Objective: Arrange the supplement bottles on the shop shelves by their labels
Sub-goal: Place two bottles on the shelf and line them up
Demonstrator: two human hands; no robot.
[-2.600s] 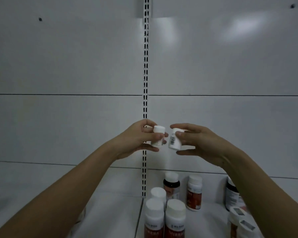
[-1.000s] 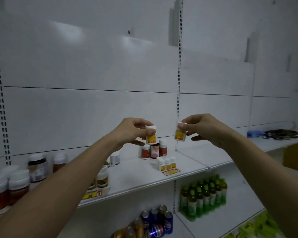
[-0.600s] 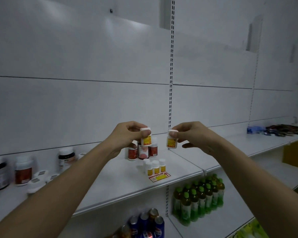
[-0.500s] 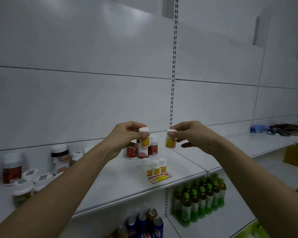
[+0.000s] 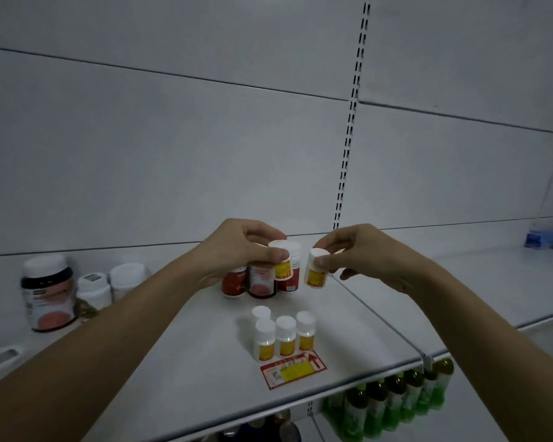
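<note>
My left hand pinches one small yellow-label bottle at its white cap and shoulder, thumb in front and fingers curled over the top; my right hand pinches a second bottle the same way, at the cap. Both bottles hang upright in the air above the shelf, in front of three red-label bottles. I judge these bottles light and rigid, with smooth plastic that could slip, so the grip belongs at the cap rim or just under it, with the label left facing forward. A matching group of four small bottles stands near the front of the shelf behind a red and yellow price tag. Bare shelf lies to the left, to the right and behind that group, so a descent beside it has room. A raised divider wire bounds the bay on the right, and the front lip is close behind the tag. Tall narrow bottles tip easily; set each down vertically.
</note>
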